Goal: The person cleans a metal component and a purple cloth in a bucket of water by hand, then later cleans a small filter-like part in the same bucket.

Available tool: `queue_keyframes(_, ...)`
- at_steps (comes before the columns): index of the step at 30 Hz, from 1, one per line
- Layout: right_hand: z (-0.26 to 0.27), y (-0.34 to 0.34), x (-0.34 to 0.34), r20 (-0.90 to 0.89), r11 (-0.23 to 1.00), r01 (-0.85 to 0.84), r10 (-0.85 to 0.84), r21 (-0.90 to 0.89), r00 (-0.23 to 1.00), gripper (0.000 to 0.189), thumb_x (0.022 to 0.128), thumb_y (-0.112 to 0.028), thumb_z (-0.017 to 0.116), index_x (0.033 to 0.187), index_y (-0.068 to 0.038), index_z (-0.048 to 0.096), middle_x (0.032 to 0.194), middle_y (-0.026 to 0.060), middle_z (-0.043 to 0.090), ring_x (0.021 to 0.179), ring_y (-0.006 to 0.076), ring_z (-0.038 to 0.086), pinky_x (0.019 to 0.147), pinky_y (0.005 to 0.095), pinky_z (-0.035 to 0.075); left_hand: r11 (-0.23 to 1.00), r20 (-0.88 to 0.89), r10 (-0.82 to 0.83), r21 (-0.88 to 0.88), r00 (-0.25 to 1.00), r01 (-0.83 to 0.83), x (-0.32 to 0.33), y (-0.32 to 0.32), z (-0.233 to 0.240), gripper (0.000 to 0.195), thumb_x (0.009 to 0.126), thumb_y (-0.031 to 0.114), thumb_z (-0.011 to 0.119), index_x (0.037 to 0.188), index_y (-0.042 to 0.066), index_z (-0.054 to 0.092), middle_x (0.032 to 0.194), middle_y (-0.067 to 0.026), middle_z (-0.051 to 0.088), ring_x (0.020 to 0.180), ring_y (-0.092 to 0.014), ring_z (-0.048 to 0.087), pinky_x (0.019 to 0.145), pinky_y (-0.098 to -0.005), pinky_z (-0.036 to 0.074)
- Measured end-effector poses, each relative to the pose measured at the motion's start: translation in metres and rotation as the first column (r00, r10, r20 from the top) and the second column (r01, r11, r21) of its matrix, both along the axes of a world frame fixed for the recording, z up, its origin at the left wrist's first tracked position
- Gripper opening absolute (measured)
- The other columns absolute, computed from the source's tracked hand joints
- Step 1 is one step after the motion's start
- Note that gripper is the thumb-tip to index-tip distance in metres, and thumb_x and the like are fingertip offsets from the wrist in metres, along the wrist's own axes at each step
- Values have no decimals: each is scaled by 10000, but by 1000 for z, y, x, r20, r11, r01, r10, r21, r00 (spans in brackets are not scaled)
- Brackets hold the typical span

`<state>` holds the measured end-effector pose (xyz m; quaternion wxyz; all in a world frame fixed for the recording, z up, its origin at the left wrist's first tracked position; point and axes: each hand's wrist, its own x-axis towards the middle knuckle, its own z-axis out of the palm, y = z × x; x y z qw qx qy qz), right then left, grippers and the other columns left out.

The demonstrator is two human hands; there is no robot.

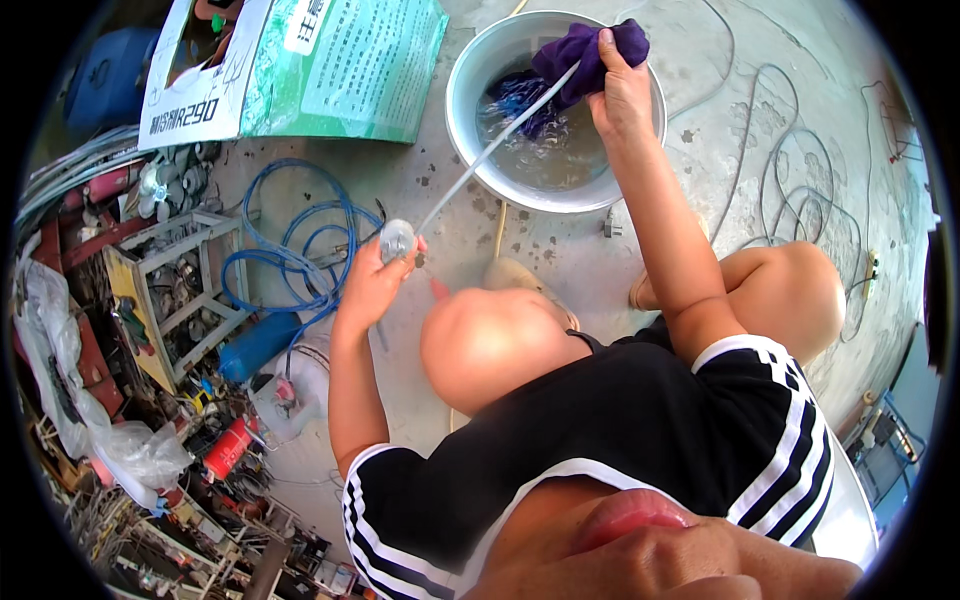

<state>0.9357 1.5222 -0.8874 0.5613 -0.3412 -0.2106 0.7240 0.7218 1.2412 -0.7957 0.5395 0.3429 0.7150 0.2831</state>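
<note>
My left hand [381,279] grips a rounded, clear or grey end piece [397,238] on a long pale rod [495,150]. The rod slants up to the right, across the rim of a white bucket [463,142]. At its far end my right hand [621,94] clasps a bunched purple cloth [574,56], and the rod's tip disappears into the folds. Murky water [551,169] partly fills the bucket. Below the cloth, a blue and purple mass [525,101] lies in the water; whether it is part of the same cloth cannot be told.
A green and white cardboard box [341,75] stands left of the bucket. Coiled blue hose [289,251], a metal frame [199,281], a blue cylinder [259,346] and a red canister [230,448] crowd the left. Grey cable [795,142] loops over the concrete floor at right, with a plug [613,225] near the bucket.
</note>
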Motion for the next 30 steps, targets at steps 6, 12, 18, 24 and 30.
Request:
queue_keyframes(6,16,-9,-9,-131,999,-48,48,7,990,281,988,-274,487,1109,-23,524,1077,122,637,1020,271,620,910,453,503,985,243,161,13,957,-169,5,36,-1,321,962,326,540,1076,49,654,704,49,539,545,-9,382,476,-183,291)
queue_keyframes(12,26,-77,-32,-216,970,-240,240,24,946,395,1003,-382,400,1166,-46,528,1170,119,610,1107,263,585,991,424,453,938,-219,154,338,964,-73,30,89,-14,208,909,200,582,1011,48,679,737,-6,597,557,-63,476,505,-220,377)
queue_keyframes(18,27,-100,-45,118,960,-272,264,66,957,197,918,-102,606,1011,-85,432,967,13,543,888,70,514,785,246,468,839,-636,40,441,771,320,61,103,-20,247,749,38,602,987,57,667,908,-161,671,816,-352,642,710,-408,515)
queue_keyframes(24,28,-81,-43,92,942,-336,336,-8,937,174,909,-61,603,977,-75,443,925,33,590,833,97,573,754,253,490,752,-750,60,468,659,465,51,84,-13,290,714,25,664,1002,50,653,818,-99,661,724,-289,643,616,-375,499)
queue_keyframes(30,28,-23,-25,60,994,-83,87,-69,994,122,949,-126,553,1028,-38,519,976,126,657,877,221,663,807,372,559,764,-845,42,371,533,528,20,20,-5,310,693,1,674,998,52,652,739,-85,612,658,-275,602,568,-374,468)
